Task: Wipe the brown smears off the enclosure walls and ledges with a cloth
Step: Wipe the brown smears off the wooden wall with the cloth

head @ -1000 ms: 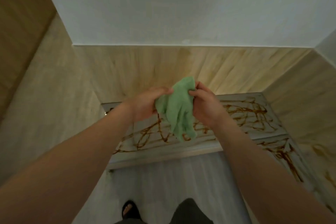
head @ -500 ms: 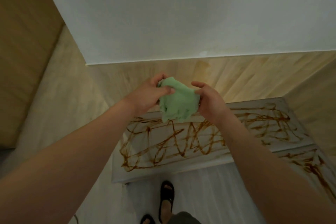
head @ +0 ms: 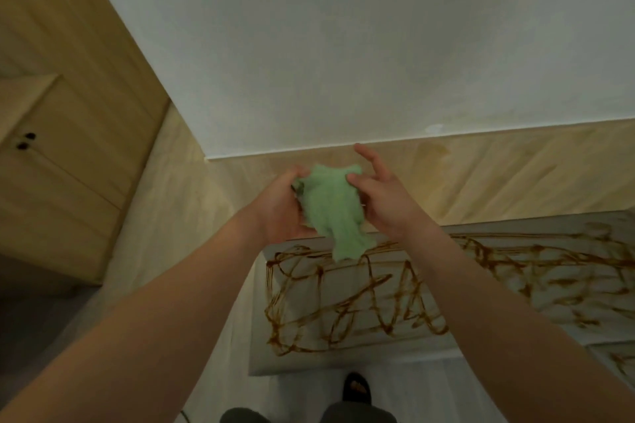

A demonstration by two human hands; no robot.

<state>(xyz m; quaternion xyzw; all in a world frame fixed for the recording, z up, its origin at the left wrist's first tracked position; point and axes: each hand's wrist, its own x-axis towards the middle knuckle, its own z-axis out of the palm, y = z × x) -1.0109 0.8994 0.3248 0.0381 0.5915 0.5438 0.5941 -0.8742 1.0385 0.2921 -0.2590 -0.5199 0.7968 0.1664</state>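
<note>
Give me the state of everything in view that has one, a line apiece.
Green cloth: bunched, held between both hands, lower end hanging free.
Left hand: grips the cloth, fingers curled round it.
Right hand: thumb pinches the cloth, forefinger lifted straight.
Ledge: top and front face not yet wiped.
Brown smears: scribbled all over the ledge.
Sandal: worn, on the floor below the ledge.

We're in a home bathroom corner here — beige stone-look tiles (head: 481, 182) climbing to a white painted wall (head: 343, 45), a stepped marble ledge (head: 343, 288) below, wooden door (head: 68, 182) at left, sandalled foot (head: 357, 391) on the floor.
</note>
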